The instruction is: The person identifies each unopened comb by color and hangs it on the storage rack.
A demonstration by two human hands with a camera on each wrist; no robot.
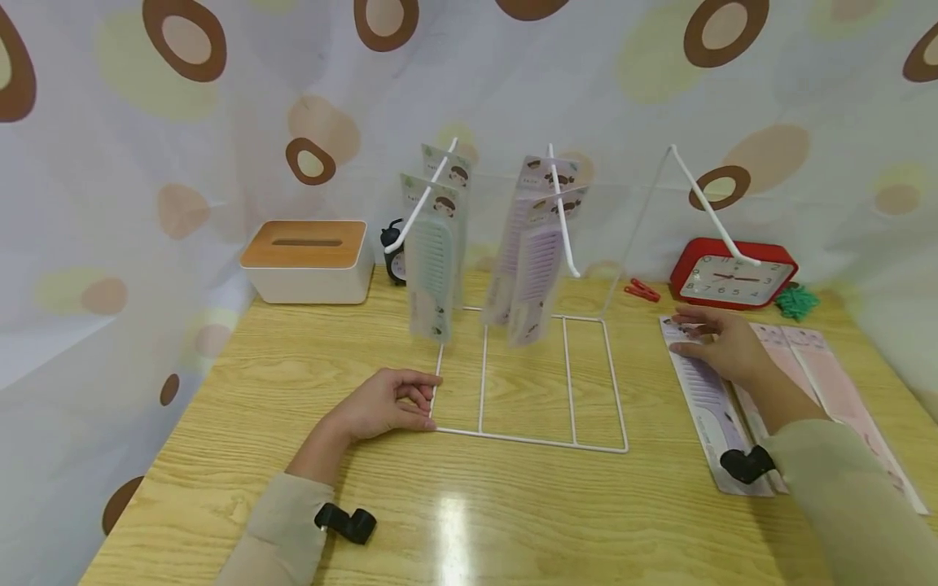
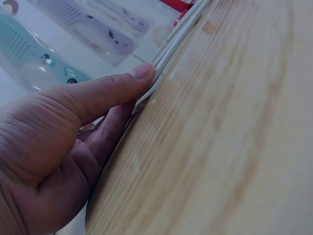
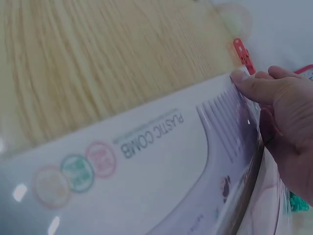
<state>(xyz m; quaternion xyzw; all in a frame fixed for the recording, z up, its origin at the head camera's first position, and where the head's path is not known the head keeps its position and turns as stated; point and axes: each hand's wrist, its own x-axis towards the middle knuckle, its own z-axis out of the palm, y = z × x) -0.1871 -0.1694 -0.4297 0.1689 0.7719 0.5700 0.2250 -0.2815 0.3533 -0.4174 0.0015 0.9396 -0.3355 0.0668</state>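
My left hand (image 1: pixel 388 401) pinches the front left corner of a white wire display rack (image 1: pixel 528 440), thumb along the wire in the left wrist view. Two packaged green combs (image 1: pixel 431 268) hang from the rack's left hook, and two packaged purple combs (image 1: pixel 538 273) from its middle hook. The right hook (image 1: pixel 711 203) carries nothing. At the right, my right hand (image 1: pixel 721 346) grips the top part of another packaged purple comb (image 1: pixel 707 407), thumb at its left edge; the right wrist view shows the comb's printed pack (image 3: pixel 161 161) curving near the fingers.
Packaged pink combs (image 1: pixel 843 391) lie beside the gripped one, partly under my right forearm. Behind stand a red clock (image 1: pixel 733 277), a red clip (image 1: pixel 642 290) and a green bundle (image 1: pixel 797 302). A wood-lidded tissue box (image 1: pixel 308 277) and a small black clock (image 1: pixel 396 264) stand at the back left.
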